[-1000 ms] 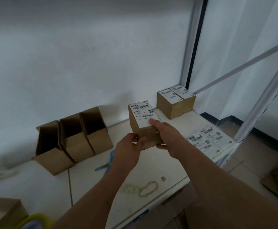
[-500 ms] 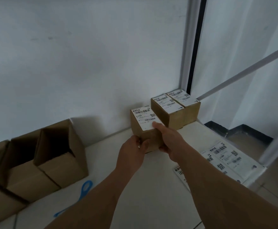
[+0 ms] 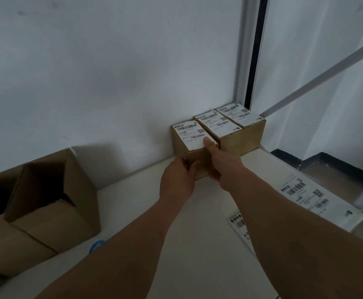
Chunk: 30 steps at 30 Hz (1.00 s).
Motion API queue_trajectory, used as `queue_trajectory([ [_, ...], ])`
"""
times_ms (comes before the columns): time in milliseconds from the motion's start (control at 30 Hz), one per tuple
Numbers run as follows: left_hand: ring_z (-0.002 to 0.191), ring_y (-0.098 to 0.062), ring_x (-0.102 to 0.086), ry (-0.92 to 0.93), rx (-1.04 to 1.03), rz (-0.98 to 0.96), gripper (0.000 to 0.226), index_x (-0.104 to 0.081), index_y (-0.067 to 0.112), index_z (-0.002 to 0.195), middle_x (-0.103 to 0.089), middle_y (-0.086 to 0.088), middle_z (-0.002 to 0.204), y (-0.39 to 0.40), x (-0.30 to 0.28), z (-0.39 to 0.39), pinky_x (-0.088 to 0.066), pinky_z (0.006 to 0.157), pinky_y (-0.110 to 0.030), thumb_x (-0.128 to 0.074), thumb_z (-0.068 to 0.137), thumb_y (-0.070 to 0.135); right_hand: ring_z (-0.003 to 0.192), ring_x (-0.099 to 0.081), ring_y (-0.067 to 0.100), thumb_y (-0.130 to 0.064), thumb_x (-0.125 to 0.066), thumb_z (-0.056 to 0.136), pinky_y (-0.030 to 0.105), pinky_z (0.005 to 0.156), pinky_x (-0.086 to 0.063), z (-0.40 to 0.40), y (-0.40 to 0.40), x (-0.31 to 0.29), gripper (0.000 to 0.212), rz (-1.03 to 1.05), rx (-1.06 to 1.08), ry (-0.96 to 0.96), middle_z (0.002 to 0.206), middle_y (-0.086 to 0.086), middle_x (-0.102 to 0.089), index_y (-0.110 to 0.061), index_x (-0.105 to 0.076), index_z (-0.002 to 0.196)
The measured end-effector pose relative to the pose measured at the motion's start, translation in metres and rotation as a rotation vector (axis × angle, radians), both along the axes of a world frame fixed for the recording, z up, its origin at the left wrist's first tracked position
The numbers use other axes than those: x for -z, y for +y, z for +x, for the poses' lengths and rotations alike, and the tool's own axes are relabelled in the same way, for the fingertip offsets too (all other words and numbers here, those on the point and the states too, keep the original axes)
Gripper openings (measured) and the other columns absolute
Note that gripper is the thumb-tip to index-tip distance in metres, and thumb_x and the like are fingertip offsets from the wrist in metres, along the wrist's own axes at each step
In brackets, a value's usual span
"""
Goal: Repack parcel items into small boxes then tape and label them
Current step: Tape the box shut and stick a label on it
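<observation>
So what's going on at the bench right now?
A person holds a small labelled box with both hands: the left hand grips its near corner, and the right hand has its thumb on the label. The box sits beside two labelled boxes at the wall. Open cartons and loose labels lie nearby.

Both arms stretched far forward; left hand (image 3: 179, 180) curled in a grip low and near, right hand (image 3: 220, 162) beside it, thumb pressing flat on top.
</observation>
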<state>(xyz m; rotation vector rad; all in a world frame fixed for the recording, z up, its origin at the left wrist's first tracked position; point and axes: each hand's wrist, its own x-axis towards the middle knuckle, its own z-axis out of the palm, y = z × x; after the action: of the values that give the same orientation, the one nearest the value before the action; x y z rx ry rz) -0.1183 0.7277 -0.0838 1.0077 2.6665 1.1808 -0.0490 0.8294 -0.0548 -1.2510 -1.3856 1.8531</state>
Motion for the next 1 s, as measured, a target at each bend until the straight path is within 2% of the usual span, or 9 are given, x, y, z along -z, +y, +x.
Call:
queue_trajectory([
  [200, 0.086, -0.024, -0.060, -0.019, -0.007, 0.023, 0.041, -0.057, 0.011, 0.097, -0.065, -0.006, 0.094, 0.015, 0.004, -0.003, -0.047, 0.070, -0.034, -0.056, 0.092, 0.052, 0.096, -0.063, 0.028, -0.064, -0.074, 0.072, 0.046, 0.088, -0.056, -0.003, 0.009, 0.009, 0.048, 0.066, 0.047, 0.014, 0.091, 0.004, -0.060, -0.023, -0.050, 0.074],
  [333, 0.096, -0.023, -0.060, -0.008, 0.015, -0.047, 0.039, -0.060, 0.013, 0.106, -0.066, -0.004, 0.102, 0.003, 0.005, 0.000, -0.038, 0.070, -0.028, -0.055, 0.094, 0.050, 0.093, -0.066, 0.028, -0.075, -0.064, 0.072, 0.046, 0.087, -0.056, 0.005, -0.007, 0.016, 0.073, 0.156, 0.051, -0.073, 0.097, 0.010, -0.066, -0.008, -0.065, 0.102],
  [367, 0.100, -0.022, -0.060, 0.035, 0.010, -0.101, 0.038, -0.060, 0.015, 0.110, -0.066, -0.003, 0.106, -0.006, 0.002, 0.002, -0.039, 0.072, -0.028, -0.052, 0.096, 0.049, 0.093, -0.065, 0.028, -0.071, -0.063, 0.076, 0.045, 0.086, -0.056, 0.009, -0.014, 0.017, 0.071, 0.206, 0.047, -0.089, 0.097, 0.009, -0.067, -0.005, -0.065, 0.104],
  [433, 0.104, -0.020, -0.060, 0.187, 0.021, -0.226, 0.038, -0.059, 0.018, 0.118, -0.064, -0.001, 0.114, -0.031, -0.006, 0.007, -0.042, 0.079, -0.029, -0.046, 0.099, 0.048, 0.088, -0.061, 0.023, -0.055, -0.057, 0.090, 0.037, 0.080, -0.050, 0.022, -0.037, 0.014, 0.048, 0.443, -0.049, -0.236, 0.091, 0.006, -0.063, -0.007, -0.063, 0.097],
  [500, 0.102, -0.020, -0.062, 0.371, 0.059, -0.349, 0.038, -0.057, 0.019, 0.121, -0.061, 0.001, 0.116, -0.067, -0.017, 0.014, -0.044, 0.078, -0.031, -0.040, 0.101, 0.047, 0.090, -0.061, 0.022, -0.044, -0.051, 0.097, 0.032, 0.075, -0.044, 0.036, -0.064, 0.011, 0.033, 0.778, -0.224, -0.460, 0.094, 0.005, -0.061, -0.014, -0.063, 0.094],
  [633, 0.093, -0.021, -0.061, 0.605, 0.157, -0.546, 0.036, -0.056, 0.018, 0.117, -0.059, -0.002, 0.110, -0.159, -0.047, 0.032, -0.037, 0.068, -0.032, -0.031, 0.104, 0.040, 0.104, -0.056, 0.024, -0.039, -0.041, 0.101, 0.037, 0.084, -0.047, 0.055, -0.131, -0.001, 0.032, 1.219, -0.527, -0.690, 0.114, 0.006, -0.057, -0.016, -0.058, 0.116],
  [767, 0.082, -0.024, -0.061, 0.697, 0.182, -0.670, 0.025, -0.060, 0.017, 0.096, -0.061, -0.003, 0.094, -0.256, -0.073, 0.043, -0.033, 0.058, -0.032, -0.040, 0.101, 0.032, 0.101, -0.055, 0.023, -0.036, -0.039, 0.102, 0.035, 0.083, -0.044, 0.067, -0.204, -0.021, 0.027, 1.417, -0.685, -0.688, 0.112, 0.003, -0.056, -0.018, -0.056, 0.113],
  [900, 0.087, -0.028, -0.061, 0.692, 0.110, -0.777, 0.024, -0.060, 0.018, 0.099, -0.062, -0.005, 0.098, -0.354, -0.102, 0.058, -0.040, 0.066, -0.036, -0.041, 0.099, 0.031, 0.099, -0.056, 0.022, -0.030, -0.040, 0.101, 0.033, 0.079, -0.042, 0.067, -0.288, -0.048, 0.023, 1.580, -0.790, -0.606, 0.111, 0.003, -0.057, -0.019, -0.056, 0.112],
  [1000, 0.069, -0.025, -0.061, 0.686, 0.063, -0.852, 0.017, -0.062, 0.020, 0.083, -0.062, -0.003, 0.081, -0.428, -0.124, 0.072, -0.036, 0.055, -0.032, -0.053, 0.092, 0.031, 0.105, -0.055, 0.024, -0.031, -0.038, 0.101, 0.036, 0.084, -0.042, 0.063, -0.353, -0.068, 0.028, 1.634, -0.871, -0.521, 0.114, 0.006, -0.059, -0.016, -0.057, 0.114],
])
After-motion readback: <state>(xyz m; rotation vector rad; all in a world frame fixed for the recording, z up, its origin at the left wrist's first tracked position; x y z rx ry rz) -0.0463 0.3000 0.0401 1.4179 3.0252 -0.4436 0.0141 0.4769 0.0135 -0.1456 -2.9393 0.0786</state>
